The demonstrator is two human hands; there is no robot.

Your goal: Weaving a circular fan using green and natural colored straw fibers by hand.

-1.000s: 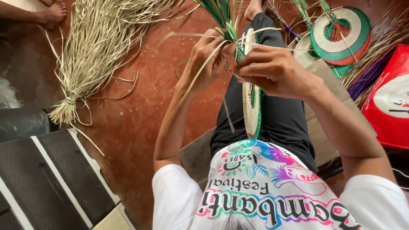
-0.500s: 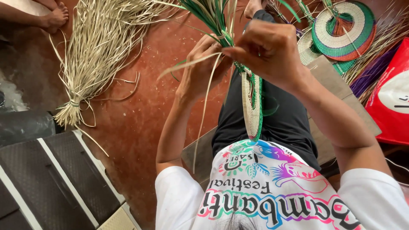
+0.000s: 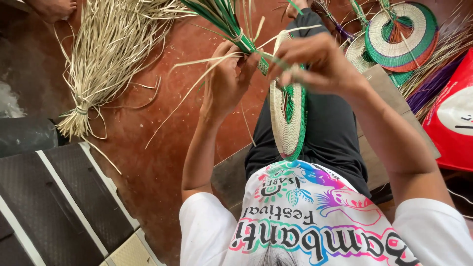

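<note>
A round woven fan point(image 3: 287, 118), cream with green bands, stands on edge over my lap. My left hand point(image 3: 224, 81) grips the green strand bundle point(image 3: 221, 17) where it meets the fan's top rim. Pale straw strips point(image 3: 197, 88) trail from that hand down to the left. My right hand point(image 3: 315, 61) pinches a green strand at the fan's top edge, fingers closed on it.
A tied bundle of pale straw point(image 3: 106, 54) lies on the red floor at upper left. Finished woven fans point(image 3: 401, 34) and purple strands point(image 3: 428, 88) lie at upper right beside a red bag point(image 3: 453, 118). Another person's foot point(image 3: 51, 7) shows top left. A dark striped mat point(image 3: 54, 202) lies lower left.
The fan has turned so more of its face shows. My right hand dropped slightly and moved right along the rim; the loose straw strip swung out to the left.
</note>
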